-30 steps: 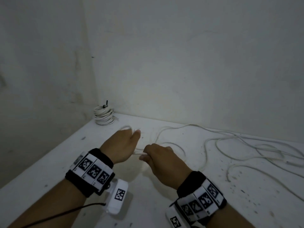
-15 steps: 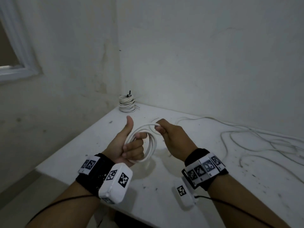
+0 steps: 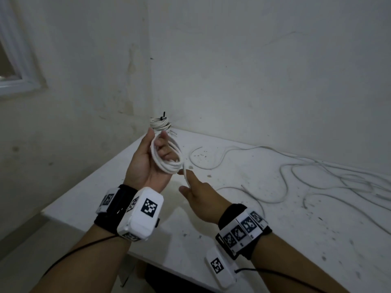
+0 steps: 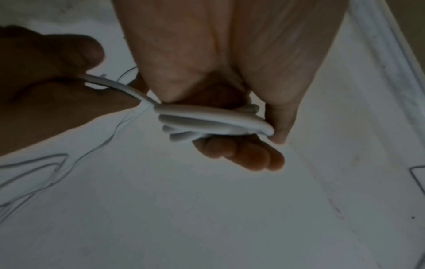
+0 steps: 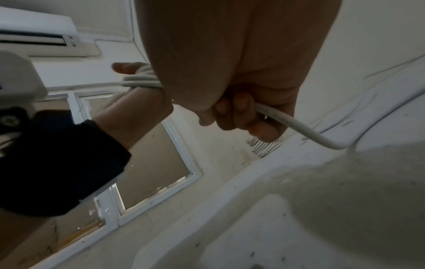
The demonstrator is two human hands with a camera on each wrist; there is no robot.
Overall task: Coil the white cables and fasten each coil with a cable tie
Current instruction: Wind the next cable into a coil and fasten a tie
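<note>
My left hand (image 3: 151,157) is raised above the table's near-left corner and grips a small coil of white cable (image 3: 169,160) looped round its fingers; the left wrist view shows the coil (image 4: 214,120) pinched between thumb and fingers. My right hand (image 3: 195,190) sits just below and right of the coil and pinches the cable's free run (image 5: 299,125) that leads off it. The rest of the white cable (image 3: 317,180) lies in loose loops across the table. A finished coil (image 3: 159,123) with a black cable tie (image 3: 163,116) rests in the far corner.
The white table (image 3: 243,240) stands against two white walls. A window frame (image 3: 19,81) is on the left wall, and an air conditioner (image 5: 39,34) hangs high in the right wrist view. Black wires trail from both wrist cameras.
My left hand has lifted and turned palm up, with more loops now on the coil. My right hand has dropped below the coil, drawing the cable along. The loose cable on the table has shifted.
</note>
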